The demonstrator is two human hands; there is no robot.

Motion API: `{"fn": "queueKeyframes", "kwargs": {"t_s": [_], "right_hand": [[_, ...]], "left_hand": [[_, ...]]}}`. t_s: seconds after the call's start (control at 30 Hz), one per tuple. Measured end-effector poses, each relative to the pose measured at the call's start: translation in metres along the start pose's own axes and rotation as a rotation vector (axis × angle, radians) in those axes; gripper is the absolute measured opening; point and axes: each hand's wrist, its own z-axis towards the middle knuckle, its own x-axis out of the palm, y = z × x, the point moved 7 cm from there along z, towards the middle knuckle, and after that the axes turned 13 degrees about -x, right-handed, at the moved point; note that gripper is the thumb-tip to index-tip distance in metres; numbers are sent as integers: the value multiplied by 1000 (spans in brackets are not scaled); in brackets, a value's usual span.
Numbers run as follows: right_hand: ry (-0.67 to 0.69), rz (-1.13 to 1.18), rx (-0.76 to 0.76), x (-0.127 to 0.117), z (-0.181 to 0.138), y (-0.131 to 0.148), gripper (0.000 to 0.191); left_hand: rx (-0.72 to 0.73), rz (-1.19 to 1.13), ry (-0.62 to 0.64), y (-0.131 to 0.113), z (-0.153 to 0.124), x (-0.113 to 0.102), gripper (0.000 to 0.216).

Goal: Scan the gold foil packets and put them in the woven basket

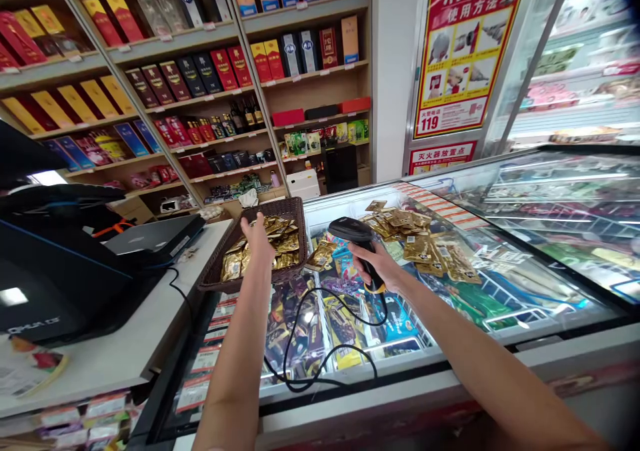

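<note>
My right hand (381, 264) is closed round the handle of a black barcode scanner (351, 230), whose head points left toward a gold packet (320, 256) lying on the freezer's glass lid. The scanner's black cable (320, 344) loops down over the glass. My left hand (259, 238) reaches into a dark wicker basket (293, 208) holding several gold snack packets (283, 238), fingers bent down onto them. A pile of the same gold packets (415, 238) lies on the glass to the right of the scanner.
A chest freezer (500, 331) with sliding glass lids spans the front and right. A white counter (125, 344) at left carries a black till screen (60, 271) and a cash drawer. Shelves of boxed bottles (190, 71) fill the back wall. A red fire-safety poster (465, 44) hangs at right.
</note>
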Motion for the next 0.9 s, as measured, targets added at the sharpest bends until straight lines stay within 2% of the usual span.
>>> {"fn": "queueKeyframes", "kwargs": {"t_s": [0.03,0.07,0.1,0.17,0.23,0.27,0.3,0.33,0.4,0.47,0.5,0.63,0.8,0.9], "right_hand": [[-12,10,-9,-1,1,1,41],[-25,17,-18,-1,2,2,40],[-37,20,-26,-2,2,3,41],[-68,21,-29,-5,3,6,45],[-115,35,-29,-9,4,8,48],[-137,48,-35,-11,5,10,48],[-157,64,-44,-12,6,11,48],[-173,79,-56,-13,6,14,48],[-183,97,-72,-14,8,17,49],[-177,111,-70,-13,8,19,50],[-172,120,-70,-12,8,19,50],[-156,138,-63,-10,8,18,47],[-149,139,-78,-10,7,18,46],[-142,146,-82,-9,7,19,44]], "left_hand": [[42,23,24,-3,-11,11,61],[107,63,101,-7,-23,26,52],[180,119,218,-11,-38,43,45],[275,289,528,-7,-69,79,39],[276,508,825,14,-96,106,40],[258,627,932,30,-105,113,41],[241,755,988,47,-110,117,41],[223,895,980,63,-110,117,40],[186,1180,825,91,-98,111,35],[154,1359,664,107,-87,103,33],[144,1399,622,111,-83,100,35],[150,1444,609,114,-80,97,48],[269,1396,531,101,-82,101,67],[297,1326,579,99,-88,108,71]]}}
